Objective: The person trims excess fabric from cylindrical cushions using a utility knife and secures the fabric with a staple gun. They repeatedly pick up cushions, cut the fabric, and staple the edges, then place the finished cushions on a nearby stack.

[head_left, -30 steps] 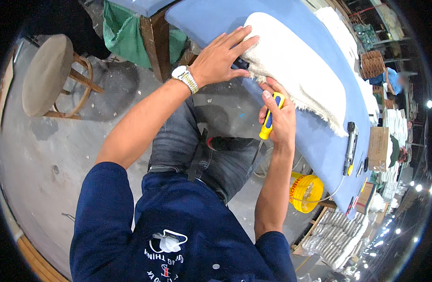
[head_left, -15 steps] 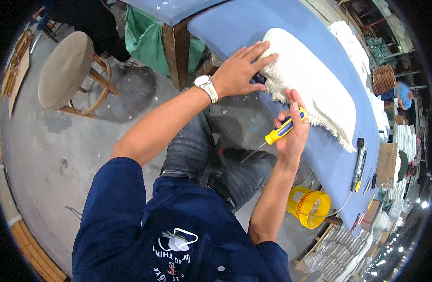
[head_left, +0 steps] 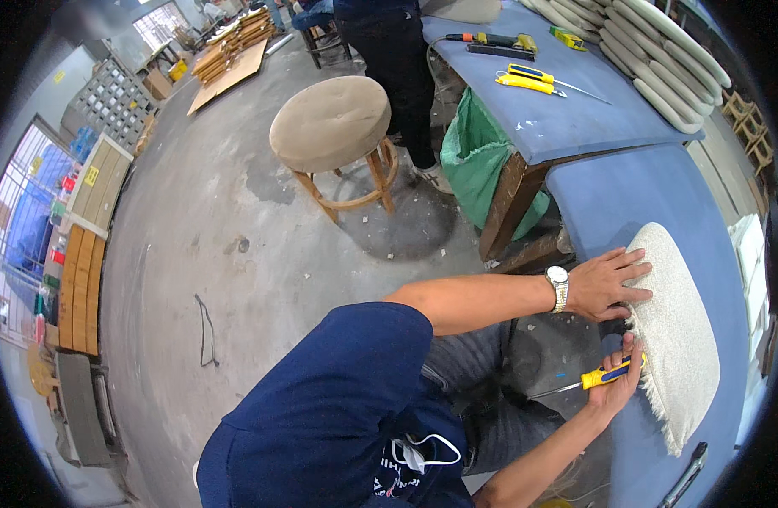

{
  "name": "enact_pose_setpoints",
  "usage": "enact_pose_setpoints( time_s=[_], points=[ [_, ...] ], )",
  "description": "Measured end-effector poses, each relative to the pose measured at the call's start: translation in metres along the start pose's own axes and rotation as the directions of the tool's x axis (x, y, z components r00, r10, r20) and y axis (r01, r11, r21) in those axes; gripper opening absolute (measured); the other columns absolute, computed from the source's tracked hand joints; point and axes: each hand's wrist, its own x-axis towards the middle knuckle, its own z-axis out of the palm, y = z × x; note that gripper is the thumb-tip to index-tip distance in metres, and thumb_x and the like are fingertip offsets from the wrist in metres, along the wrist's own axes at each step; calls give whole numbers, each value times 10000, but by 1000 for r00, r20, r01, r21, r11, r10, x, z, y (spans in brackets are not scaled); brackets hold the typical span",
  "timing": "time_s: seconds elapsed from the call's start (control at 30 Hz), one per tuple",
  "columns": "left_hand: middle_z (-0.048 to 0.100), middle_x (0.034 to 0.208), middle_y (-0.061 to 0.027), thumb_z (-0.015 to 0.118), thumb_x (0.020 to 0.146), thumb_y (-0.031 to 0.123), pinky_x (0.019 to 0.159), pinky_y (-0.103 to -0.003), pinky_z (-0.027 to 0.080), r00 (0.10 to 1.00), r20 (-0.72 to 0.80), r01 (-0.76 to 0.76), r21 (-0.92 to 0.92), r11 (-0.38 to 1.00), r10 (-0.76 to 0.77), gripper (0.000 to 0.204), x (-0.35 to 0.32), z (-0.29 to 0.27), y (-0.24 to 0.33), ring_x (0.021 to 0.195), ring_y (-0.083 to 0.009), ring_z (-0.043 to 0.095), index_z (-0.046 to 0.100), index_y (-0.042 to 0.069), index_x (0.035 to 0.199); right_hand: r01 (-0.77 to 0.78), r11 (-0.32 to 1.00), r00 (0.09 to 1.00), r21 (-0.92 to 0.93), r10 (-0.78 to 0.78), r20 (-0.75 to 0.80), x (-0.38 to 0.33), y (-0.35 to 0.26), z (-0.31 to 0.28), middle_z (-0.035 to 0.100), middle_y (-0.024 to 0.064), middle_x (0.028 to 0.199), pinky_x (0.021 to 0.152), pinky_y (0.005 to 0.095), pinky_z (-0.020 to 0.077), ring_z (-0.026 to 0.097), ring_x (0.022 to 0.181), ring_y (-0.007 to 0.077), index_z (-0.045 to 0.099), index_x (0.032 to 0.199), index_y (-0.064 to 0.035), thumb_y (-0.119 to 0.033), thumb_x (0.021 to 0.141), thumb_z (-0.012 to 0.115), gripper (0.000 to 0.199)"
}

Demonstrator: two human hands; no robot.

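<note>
A cream fabric-covered pad with a frayed edge (head_left: 681, 339) lies on the blue table at the right. My left hand (head_left: 609, 284), wearing a watch, rests on its near edge with the fingers stretched and apart. Just below, my right hand (head_left: 619, 391) is closed around the yellow and blue handle of a screwdriver (head_left: 592, 379). The screwdriver's thin shaft points left, away from the pad, over my legs. The right fingertips are close to the frayed edge; whether they touch it I cannot tell.
Another blue table (head_left: 567, 127) bears a power tool (head_left: 499, 41), yellow-handled tools (head_left: 526, 81) and stacked grey pads (head_left: 660, 59). A person in dark trousers (head_left: 380, 51) stands by a round stool (head_left: 331, 114). A green sack (head_left: 474, 157) hangs near the table leg. A pneumatic tool (head_left: 687, 474) lies lower right.
The view has swung left, so the hands and pad appear farther right and more of the room shows. The left hand stays on the pad and the right hand keeps the screwdriver.
</note>
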Motion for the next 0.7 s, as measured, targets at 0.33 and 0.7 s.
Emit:
enact_pose_setpoints(
  time_s=[0.33, 0.7],
  points=[
    [606, 1357, -224, 750, 787, 326, 1002, -505, 502, 993, 110, -62, 184, 981, 43, 465, 29, -11, 13, 1256, -402, 579, 691, 93, 1185, 207, 723, 968, -659, -55, 244, 32, -63, 32, 731, 71, 873, 483, 233, 407, 540, 561, 89, 572, 1394, -23, -231, 919, 702, 534],
    [722, 1220, -11, 792, 827, 289, 699, -380, 604, 959, 283, -70, 187, 980, 14, 291, 57, -39, -27, 886, -277, 734, 716, 146, 1069, 546, 761, 836, -351, -472, 278, 32, -115, 76, 631, 35, 712, 468, 223, 419, 549, 526, 60, 678, 1144, -21, -267, 987, 686, 292]
  ],
)
